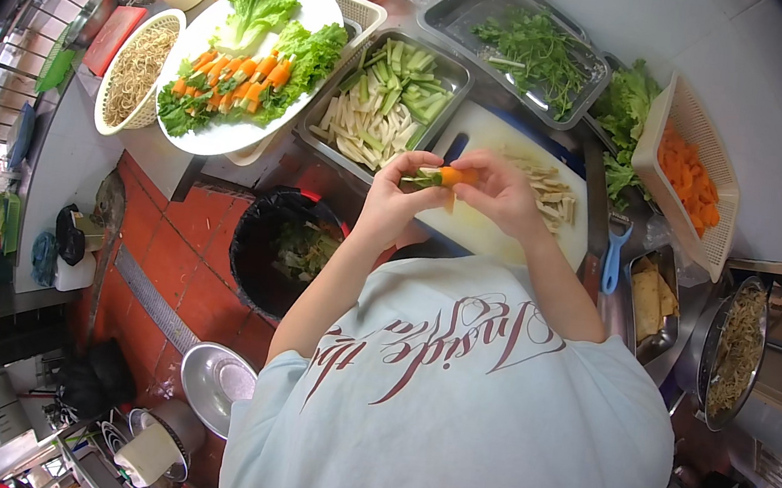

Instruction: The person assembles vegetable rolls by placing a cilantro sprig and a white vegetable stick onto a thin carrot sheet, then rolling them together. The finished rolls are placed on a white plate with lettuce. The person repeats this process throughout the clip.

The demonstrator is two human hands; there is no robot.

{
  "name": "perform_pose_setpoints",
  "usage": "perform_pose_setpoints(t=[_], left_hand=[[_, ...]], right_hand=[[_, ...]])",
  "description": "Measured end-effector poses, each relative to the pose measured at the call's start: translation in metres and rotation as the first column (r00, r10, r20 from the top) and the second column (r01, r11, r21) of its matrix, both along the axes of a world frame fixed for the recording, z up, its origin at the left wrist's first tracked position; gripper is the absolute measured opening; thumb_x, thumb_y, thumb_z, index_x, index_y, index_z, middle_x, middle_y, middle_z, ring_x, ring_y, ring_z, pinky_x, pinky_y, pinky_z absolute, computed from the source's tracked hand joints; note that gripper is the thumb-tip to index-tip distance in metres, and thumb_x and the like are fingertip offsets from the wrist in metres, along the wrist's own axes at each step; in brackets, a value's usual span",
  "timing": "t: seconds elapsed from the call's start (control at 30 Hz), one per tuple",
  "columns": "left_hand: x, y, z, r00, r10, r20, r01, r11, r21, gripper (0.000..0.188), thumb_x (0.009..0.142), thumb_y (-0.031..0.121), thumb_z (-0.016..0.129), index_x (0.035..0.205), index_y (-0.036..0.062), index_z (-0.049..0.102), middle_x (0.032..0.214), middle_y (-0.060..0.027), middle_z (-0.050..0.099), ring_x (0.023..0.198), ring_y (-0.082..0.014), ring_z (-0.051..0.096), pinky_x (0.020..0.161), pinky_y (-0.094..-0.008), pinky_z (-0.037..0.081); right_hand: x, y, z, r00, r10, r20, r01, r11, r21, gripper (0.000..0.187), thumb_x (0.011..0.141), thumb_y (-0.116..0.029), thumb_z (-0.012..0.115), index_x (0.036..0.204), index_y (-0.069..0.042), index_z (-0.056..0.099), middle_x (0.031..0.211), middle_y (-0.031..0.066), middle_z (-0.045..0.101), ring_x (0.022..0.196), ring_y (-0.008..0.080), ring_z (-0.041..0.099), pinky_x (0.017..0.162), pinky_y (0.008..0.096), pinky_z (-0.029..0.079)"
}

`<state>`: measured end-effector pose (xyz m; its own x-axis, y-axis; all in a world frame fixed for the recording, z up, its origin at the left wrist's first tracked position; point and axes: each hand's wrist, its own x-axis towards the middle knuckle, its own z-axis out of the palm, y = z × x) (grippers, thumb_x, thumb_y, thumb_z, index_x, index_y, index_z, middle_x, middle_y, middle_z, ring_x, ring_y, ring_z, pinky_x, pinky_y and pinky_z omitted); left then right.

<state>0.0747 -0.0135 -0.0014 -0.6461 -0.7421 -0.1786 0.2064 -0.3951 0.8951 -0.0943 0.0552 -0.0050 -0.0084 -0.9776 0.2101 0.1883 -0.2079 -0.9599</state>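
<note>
Both my hands hold a small vegetable roll, an orange carrot slice (460,176) wrapped around green leaves and pale sticks. My left hand (391,197) pinches its leafy end, and my right hand (508,196) grips the carrot end. Below them lies a white cutting board (485,242) with cut pale sticks (548,192) on it. To the left, a metal tray holds pale strips (359,123) and green sticks (420,98). Farther left, several finished rolls (240,78) lie in rows among lettuce (255,14) on a white plate (318,5).
Herbs (544,57) fill a metal tray at the back. Right of the board are a basket of carrot slices (687,174), lettuce (627,102) and a blue-handled peeler (614,259). A black-lined bin (249,275) stands on the red floor, lower left.
</note>
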Motion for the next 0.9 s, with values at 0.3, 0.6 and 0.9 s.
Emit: perform_pose_setpoints(t=[0.3,0.6,0.9], left_hand=[[0.000,-0.001,-0.010,0.997,-0.024,-0.072,0.027,0.999,0.042,0.024,0.074,-0.008,0.064,0.096,-0.0001,0.057,0.094,-0.0093,0.059,0.086,-0.0160,0.061,0.077,-0.0263,0.049],[0.010,-0.009,-0.010,0.998,-0.043,-0.041,0.048,0.989,0.138,0.026,0.078,-0.001,0.064,0.102,-0.0025,0.054,0.099,-0.0102,0.058,0.086,-0.0162,0.061,0.077,-0.0262,0.050],[0.081,-0.137,0.020,0.907,0.419,0.031,-0.388,0.864,-0.321,0.026,0.071,0.001,0.068,0.095,-0.0008,0.058,0.091,-0.0088,0.062,0.080,-0.0155,0.060,0.073,-0.0261,0.048]], right_hand=[[0.003,0.001,0.000,0.999,0.017,0.048,-0.019,1.000,0.025,0.023,0.077,0.009,0.058,0.098,0.000,0.056,0.100,0.0068,0.047,0.093,0.0140,0.053,0.076,0.0250,0.048],[0.008,-0.010,-0.009,0.983,-0.045,-0.178,0.030,0.996,-0.083,0.024,0.075,0.009,0.061,0.096,0.000,0.057,0.100,0.0062,0.048,0.090,0.0128,0.052,0.075,0.0232,0.048],[-0.035,-0.003,-0.002,0.928,-0.360,-0.094,0.368,0.926,0.089,0.020,0.083,-0.007,0.057,0.102,-0.003,0.055,0.100,0.0019,0.052,0.088,0.0087,0.051,0.077,0.0215,0.042]])
